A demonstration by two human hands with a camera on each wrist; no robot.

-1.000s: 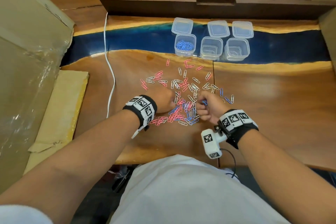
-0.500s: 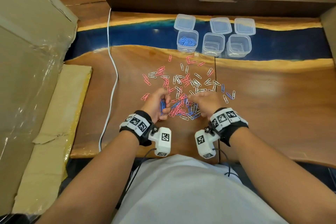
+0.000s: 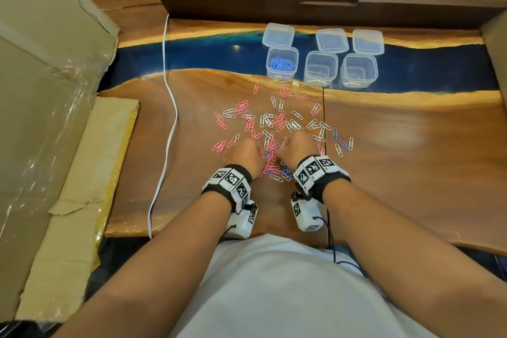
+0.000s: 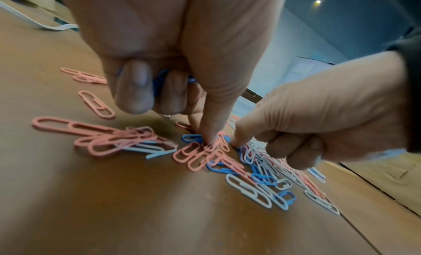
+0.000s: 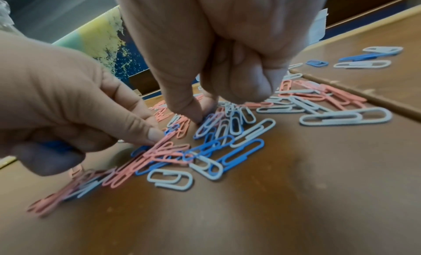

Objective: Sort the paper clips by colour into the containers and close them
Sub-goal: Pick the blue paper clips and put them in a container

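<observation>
Nearest us, our left hand (image 3: 244,155) curls its outer fingers round a small bunch of blue clips (image 4: 159,82) tucked in the palm, while its thumb and forefinger reach down into the heap. Our right hand (image 3: 295,149) is just beside it, outer fingers curled in, thumb and forefinger tips down among the clips; whether they have hold of one we cannot tell.

Between and beyond our hands lies the scattered pile of paper clips (image 3: 274,123) on the wooden table (image 3: 411,159), pink, white and blue mixed together, thickest under our fingers and thinning out towards the far side. A few blue and white ones (image 3: 343,143) lie apart to the right.

Further off, on the blue band of the table, we see three clear containers in a row. The left container (image 3: 282,63) holds a heap of blue clips (image 3: 281,63). The middle container (image 3: 321,68) and the right container (image 3: 359,70) show no clips inside. All three stand open, and behind each lies its lid (image 3: 278,34), three lids flat on the table, each just touching or nearly touching its own tub.

A white cable (image 3: 170,107) runs along the table's left part.
</observation>
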